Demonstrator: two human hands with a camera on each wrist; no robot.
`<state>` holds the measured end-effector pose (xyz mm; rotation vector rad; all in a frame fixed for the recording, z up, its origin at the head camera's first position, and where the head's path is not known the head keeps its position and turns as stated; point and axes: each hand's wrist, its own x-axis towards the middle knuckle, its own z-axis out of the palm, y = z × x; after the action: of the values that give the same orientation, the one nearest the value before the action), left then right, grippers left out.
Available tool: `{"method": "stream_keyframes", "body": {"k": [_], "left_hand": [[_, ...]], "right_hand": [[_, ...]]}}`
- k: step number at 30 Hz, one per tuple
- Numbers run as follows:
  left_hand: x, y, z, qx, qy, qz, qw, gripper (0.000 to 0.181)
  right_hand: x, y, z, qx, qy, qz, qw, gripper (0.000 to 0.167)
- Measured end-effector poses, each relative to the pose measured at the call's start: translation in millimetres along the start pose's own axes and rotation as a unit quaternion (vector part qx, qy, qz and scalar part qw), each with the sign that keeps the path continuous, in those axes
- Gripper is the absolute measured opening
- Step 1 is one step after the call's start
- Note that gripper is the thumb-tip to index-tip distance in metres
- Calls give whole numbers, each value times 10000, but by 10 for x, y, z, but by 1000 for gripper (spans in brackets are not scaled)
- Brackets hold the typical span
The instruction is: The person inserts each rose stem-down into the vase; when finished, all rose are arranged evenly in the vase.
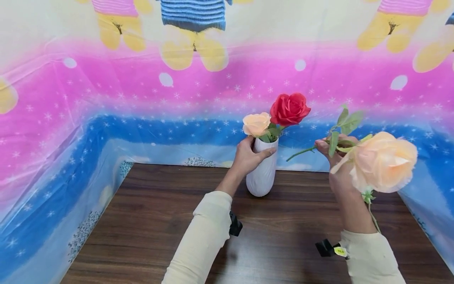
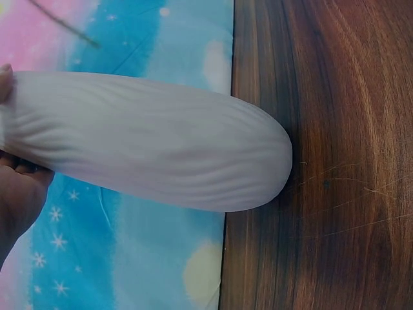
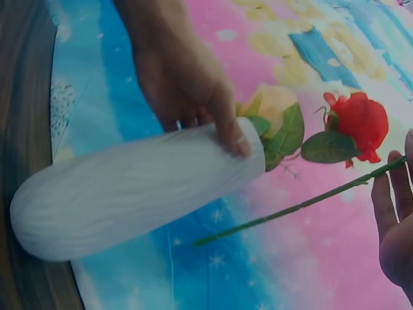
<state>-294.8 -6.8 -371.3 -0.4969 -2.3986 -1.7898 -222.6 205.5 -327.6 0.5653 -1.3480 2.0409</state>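
Near the table's back edge stands a white ribbed vase (image 1: 261, 177), upright. My left hand (image 1: 246, 157) grips it just below the rim, thumb across the near side. A red rose (image 1: 290, 109) and a peach rose (image 1: 256, 124) rise from its mouth with green leaves. To the right of the vase, my right hand (image 1: 339, 179) holds another peach rose (image 1: 386, 161) by its stem, in the air. That bloom hangs toward me and covers part of the hand. Its bare green stem (image 3: 290, 210) points toward the vase, apart from it, in the right wrist view.
The dark wooden table (image 1: 159, 221) ends at a hanging cloth (image 1: 198, 94) printed in pink and blue, which also runs along the left and right sides. Small black devices (image 1: 235, 224) sit at both wrists.
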Motion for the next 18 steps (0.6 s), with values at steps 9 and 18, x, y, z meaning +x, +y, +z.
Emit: {"method": "stream_keyframes", "body": {"k": [9,18], "left_hand": [[10,4,14,12,-10,1,10000,58],[7,11,12,65,23,-4,10000,59]], "right_hand": [[46,-95,165,1270,517,-380,9898,15],[221,-204,255,1618,591,-855,9813,18]]}}
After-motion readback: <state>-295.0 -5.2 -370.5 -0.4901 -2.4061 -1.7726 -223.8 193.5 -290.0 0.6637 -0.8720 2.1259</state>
